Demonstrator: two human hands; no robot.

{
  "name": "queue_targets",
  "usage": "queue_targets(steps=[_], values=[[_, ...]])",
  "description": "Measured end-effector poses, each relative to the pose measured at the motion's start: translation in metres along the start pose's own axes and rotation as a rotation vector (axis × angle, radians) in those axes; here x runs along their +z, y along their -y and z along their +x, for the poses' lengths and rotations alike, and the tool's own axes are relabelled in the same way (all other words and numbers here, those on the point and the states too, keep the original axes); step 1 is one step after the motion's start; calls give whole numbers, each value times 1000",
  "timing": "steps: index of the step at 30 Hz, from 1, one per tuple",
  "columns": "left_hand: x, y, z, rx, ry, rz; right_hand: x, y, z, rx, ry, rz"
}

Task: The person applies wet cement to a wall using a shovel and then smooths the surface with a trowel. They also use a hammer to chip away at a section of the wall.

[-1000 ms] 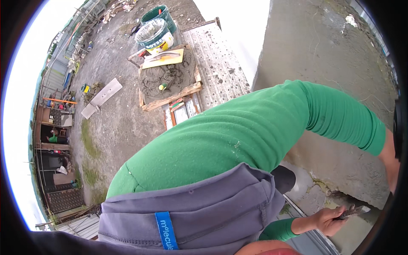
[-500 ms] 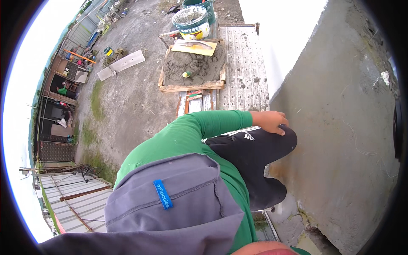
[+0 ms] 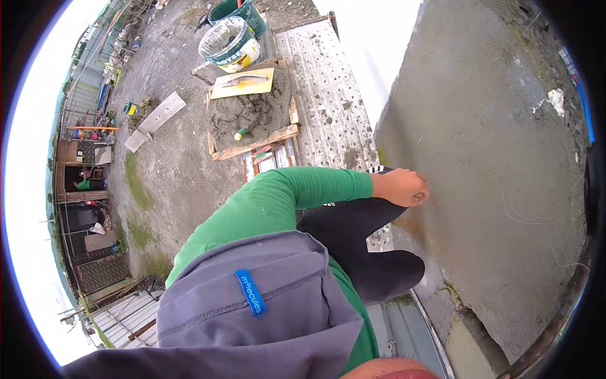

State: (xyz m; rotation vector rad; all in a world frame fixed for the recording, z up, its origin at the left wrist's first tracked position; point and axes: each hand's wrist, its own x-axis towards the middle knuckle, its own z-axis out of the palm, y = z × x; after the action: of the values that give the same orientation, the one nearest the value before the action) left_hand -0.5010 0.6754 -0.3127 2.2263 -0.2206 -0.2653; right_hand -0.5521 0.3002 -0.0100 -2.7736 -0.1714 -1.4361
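My left hand (image 3: 401,187) reaches across in a green sleeve and rests as a closed fist against the grey plastered wall (image 3: 505,189). Nothing shows between its fingers. Just below it is my bent knee in black trousers (image 3: 360,240). My right hand is out of view. A grey garment (image 3: 252,303) on my shoulder fills the lower middle of the picture.
A perforated metal plank (image 3: 322,88) runs along the wall. Beside it lies a wooden board (image 3: 278,136) heaped with mortar, carrying a yellow plate with a trowel (image 3: 243,82). A white bucket (image 3: 230,44) and a green bucket (image 3: 243,11) stand beyond. Another person (image 3: 81,183) is far below.
The view has swung from my raised arm down toward the plank and wall. My left hand has come to the wall as a fist and stays there. The right hand has dropped out of sight.
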Motion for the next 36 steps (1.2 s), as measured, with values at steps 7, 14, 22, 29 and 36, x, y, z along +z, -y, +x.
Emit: queue_targets(steps=[7,14,22,29,36], values=[[-33,-6,-5,-287,373,-84,-10,-8,20,-77,260,166],[-95,-31,-65,-828,343,-869,-79,2,26,-17,607,-22],[-117,-39,-247,-1115,86,-513,-70,-24,35,-71,732,51],[-184,-111,-343,-1344,96,-292,-59,-40,23,-95,721,74],[-138,-85,-318,-918,-210,-150,0,-98,7,-36,726,196]])
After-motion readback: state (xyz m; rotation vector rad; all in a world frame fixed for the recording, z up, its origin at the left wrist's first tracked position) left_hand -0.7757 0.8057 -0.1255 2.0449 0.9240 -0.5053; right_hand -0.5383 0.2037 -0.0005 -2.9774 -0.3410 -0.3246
